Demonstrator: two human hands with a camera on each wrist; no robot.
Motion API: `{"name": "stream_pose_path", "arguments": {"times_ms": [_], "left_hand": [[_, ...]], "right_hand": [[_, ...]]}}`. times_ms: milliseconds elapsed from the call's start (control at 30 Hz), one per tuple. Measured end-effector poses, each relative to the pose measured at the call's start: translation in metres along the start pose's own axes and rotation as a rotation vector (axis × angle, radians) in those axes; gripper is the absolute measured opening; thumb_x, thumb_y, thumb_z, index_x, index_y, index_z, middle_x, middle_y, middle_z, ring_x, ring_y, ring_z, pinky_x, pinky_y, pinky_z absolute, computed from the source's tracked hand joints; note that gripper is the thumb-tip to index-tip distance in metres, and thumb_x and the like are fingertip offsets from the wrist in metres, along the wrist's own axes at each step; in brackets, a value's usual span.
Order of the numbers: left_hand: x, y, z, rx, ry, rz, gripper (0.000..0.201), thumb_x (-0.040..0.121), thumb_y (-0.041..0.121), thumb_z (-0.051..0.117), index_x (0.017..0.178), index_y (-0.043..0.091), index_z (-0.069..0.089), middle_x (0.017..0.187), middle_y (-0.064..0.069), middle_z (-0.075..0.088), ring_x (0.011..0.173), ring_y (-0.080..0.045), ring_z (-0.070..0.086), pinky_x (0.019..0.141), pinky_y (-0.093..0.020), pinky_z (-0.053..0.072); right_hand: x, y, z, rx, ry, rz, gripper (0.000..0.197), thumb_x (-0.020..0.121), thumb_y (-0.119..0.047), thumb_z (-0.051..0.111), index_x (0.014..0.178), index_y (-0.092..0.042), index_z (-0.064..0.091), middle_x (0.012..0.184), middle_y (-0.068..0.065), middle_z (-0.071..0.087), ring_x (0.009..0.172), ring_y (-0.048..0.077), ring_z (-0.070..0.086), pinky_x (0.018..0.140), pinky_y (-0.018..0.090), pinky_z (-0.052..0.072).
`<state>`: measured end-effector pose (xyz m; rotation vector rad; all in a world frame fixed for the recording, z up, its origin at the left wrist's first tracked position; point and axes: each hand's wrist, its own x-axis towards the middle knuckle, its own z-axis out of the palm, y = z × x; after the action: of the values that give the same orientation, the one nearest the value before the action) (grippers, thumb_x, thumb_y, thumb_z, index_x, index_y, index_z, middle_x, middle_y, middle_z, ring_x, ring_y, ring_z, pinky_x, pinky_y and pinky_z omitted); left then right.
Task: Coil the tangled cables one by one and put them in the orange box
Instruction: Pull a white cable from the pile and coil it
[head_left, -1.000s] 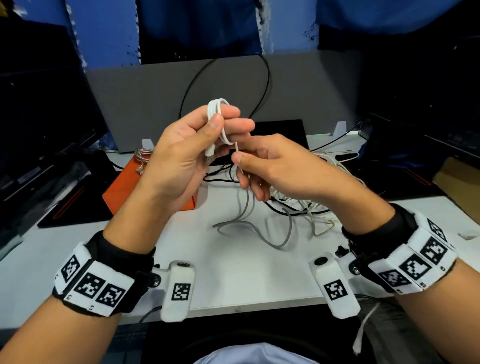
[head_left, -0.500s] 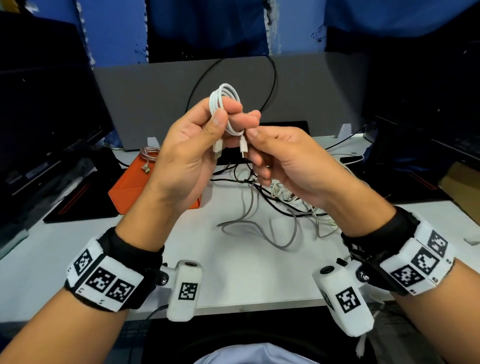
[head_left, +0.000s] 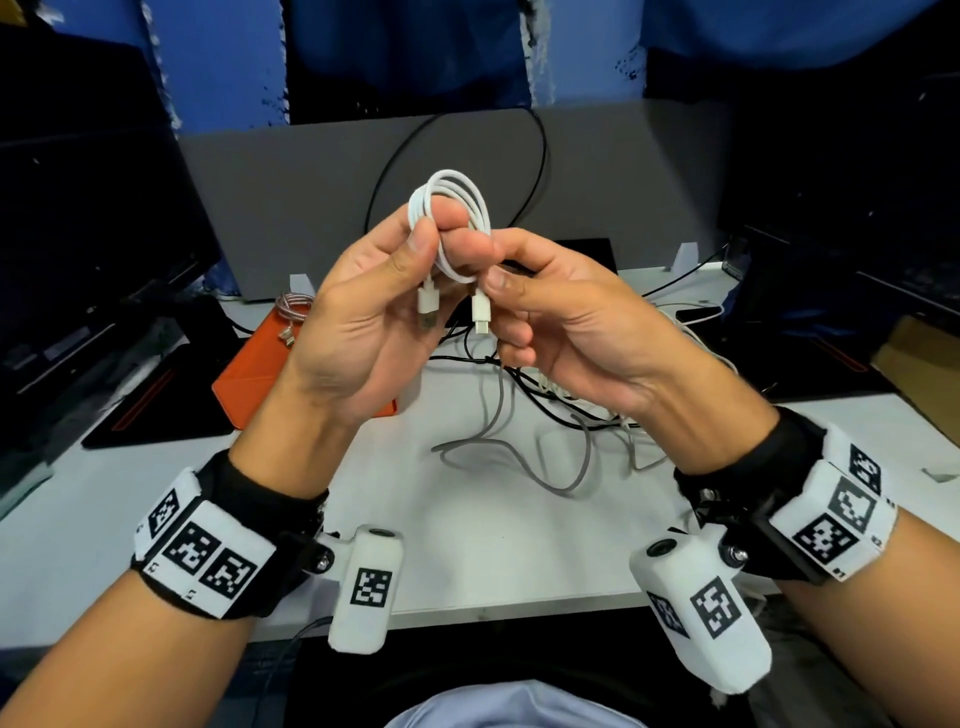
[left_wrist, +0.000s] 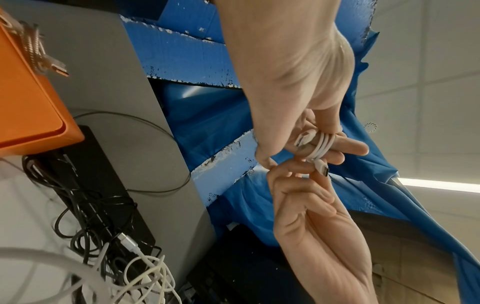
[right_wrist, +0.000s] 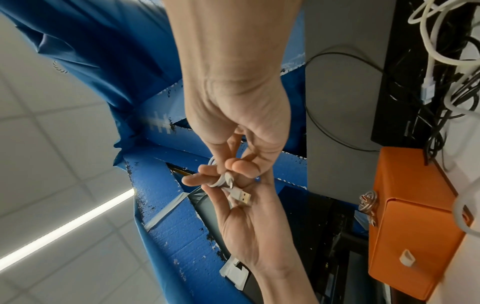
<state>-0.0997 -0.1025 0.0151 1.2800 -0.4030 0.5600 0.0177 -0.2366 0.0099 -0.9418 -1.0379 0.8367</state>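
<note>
A white cable (head_left: 451, 218) is wound in a small coil, held up above the table in front of me. My left hand (head_left: 395, 280) pinches the coil between thumb and fingers (left_wrist: 322, 144); its USB-A plug (head_left: 427, 312) hangs down by the palm (right_wrist: 242, 196). My right hand (head_left: 540, 306) pinches the cable just above the smaller plug (head_left: 480, 314) at the other end. The orange box (head_left: 260, 364) lies on the table to the left, behind my left hand, with a coiled pinkish braided cable (head_left: 291, 312) on it. A tangle of black, white and grey cables (head_left: 545, 415) lies under my right hand.
A grey partition (head_left: 332, 197) stands at the back of the white table (head_left: 493, 545). A dark monitor (head_left: 78, 234) sits at the left and dark equipment (head_left: 857, 234) at the right. A black pad (head_left: 156, 415) lies left of the box.
Both hands rose and came closer to me. The last loose length went onto the coil, and both plugs now hang free below it.
</note>
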Motion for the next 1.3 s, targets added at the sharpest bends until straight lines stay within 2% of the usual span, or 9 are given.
{"name": "stream_pose_path", "arguments": {"times_ms": [300, 467, 600, 667, 767, 833, 933, 1100, 1300], "left_hand": [[0.008, -0.001, -0.012, 0.129, 0.074, -0.074, 0.026, 0.105, 0.013, 0.042, 0.106, 0.016, 0.068, 0.091, 0.003, 0.074, 0.094, -0.01, 0.066, 0.094, -0.033, 0.046], [0.01, -0.006, -0.012, 0.165, 0.156, -0.088, 0.028, 0.108, 0.014, 0.041, 0.101, 0.019, 0.067, 0.1, 0.004, 0.07, 0.093, -0.01, 0.063, 0.081, -0.026, 0.048], [0.012, -0.006, -0.013, 0.139, 0.241, -0.22, 0.026, 0.105, 0.02, 0.051, 0.103, 0.02, 0.076, 0.108, 0.003, 0.067, 0.087, -0.01, 0.056, 0.076, -0.026, 0.049], [0.011, -0.004, -0.016, 0.275, 0.288, -0.27, 0.026, 0.103, 0.024, 0.054, 0.101, 0.02, 0.08, 0.108, -0.001, 0.07, 0.082, -0.012, 0.056, 0.074, -0.025, 0.047], [0.01, 0.001, -0.021, 0.659, 0.321, -0.231, 0.021, 0.101, 0.03, 0.061, 0.102, 0.018, 0.079, 0.097, -0.014, 0.07, 0.084, -0.022, 0.053, 0.079, -0.036, 0.045], [0.009, 0.005, -0.02, 0.787, 0.341, -0.182, 0.016, 0.1, 0.024, 0.064, 0.104, 0.016, 0.077, 0.081, -0.005, 0.069, 0.077, -0.021, 0.053, 0.073, -0.032, 0.048], [0.008, 0.012, -0.02, 0.872, 0.296, -0.177, 0.014, 0.1, 0.019, 0.065, 0.107, 0.012, 0.075, 0.073, 0.001, 0.069, 0.069, -0.016, 0.057, 0.061, -0.019, 0.051], [0.007, 0.028, -0.027, 0.896, 0.204, -0.264, 0.014, 0.095, 0.023, 0.07, 0.1, 0.012, 0.078, 0.078, -0.007, 0.071, 0.067, -0.019, 0.058, 0.065, -0.026, 0.052], [0.003, 0.047, -0.04, 0.878, 0.108, -0.378, 0.025, 0.082, 0.029, 0.073, 0.093, 0.006, 0.073, 0.082, -0.013, 0.068, 0.071, -0.018, 0.059, 0.065, -0.023, 0.051]], "right_hand": [[0.006, 0.006, -0.001, -0.219, 0.237, -0.146, 0.012, 0.097, -0.004, 0.066, 0.102, -0.014, 0.071, 0.085, 0.002, 0.066, 0.069, 0.011, 0.058, 0.058, 0.023, 0.048], [0.006, 0.003, -0.003, -0.257, 0.274, -0.219, 0.012, 0.099, -0.004, 0.064, 0.108, -0.009, 0.072, 0.085, 0.006, 0.065, 0.068, 0.011, 0.059, 0.06, 0.025, 0.05], [0.006, 0.002, -0.006, -0.258, 0.306, -0.24, 0.012, 0.099, -0.005, 0.066, 0.109, -0.004, 0.073, 0.078, 0.001, 0.064, 0.064, 0.011, 0.056, 0.061, 0.026, 0.051], [0.007, 0.002, -0.007, -0.269, 0.322, -0.226, 0.012, 0.098, -0.004, 0.066, 0.108, -0.002, 0.073, 0.077, 0.0, 0.064, 0.063, 0.011, 0.056, 0.06, 0.025, 0.051], [0.009, 0.001, -0.009, -0.321, 0.351, -0.202, 0.01, 0.096, -0.002, 0.069, 0.103, -0.003, 0.074, 0.072, -0.001, 0.065, 0.059, 0.011, 0.056, 0.058, 0.024, 0.051], [0.009, 0.002, -0.01, -0.376, 0.352, -0.192, 0.007, 0.095, -0.002, 0.07, 0.099, -0.005, 0.075, 0.069, -0.001, 0.064, 0.058, 0.01, 0.056, 0.057, 0.025, 0.051], [0.009, 0.002, -0.013, -0.437, 0.341, -0.183, 0.008, 0.095, -0.004, 0.071, 0.1, -0.005, 0.076, 0.072, 0.0, 0.065, 0.06, 0.009, 0.055, 0.06, 0.024, 0.05], [0.008, 0.001, -0.015, -0.507, 0.347, -0.179, 0.01, 0.094, -0.005, 0.072, 0.1, -0.01, 0.079, 0.083, -0.004, 0.076, 0.071, 0.001, 0.062, 0.068, 0.013, 0.048], [0.007, -0.002, -0.016, -0.63, 0.293, -0.146, 0.01, 0.092, -0.011, 0.076, 0.101, -0.014, 0.081, 0.09, 0.002, 0.08, 0.079, 0.004, 0.068, 0.077, 0.019, 0.053]]}}
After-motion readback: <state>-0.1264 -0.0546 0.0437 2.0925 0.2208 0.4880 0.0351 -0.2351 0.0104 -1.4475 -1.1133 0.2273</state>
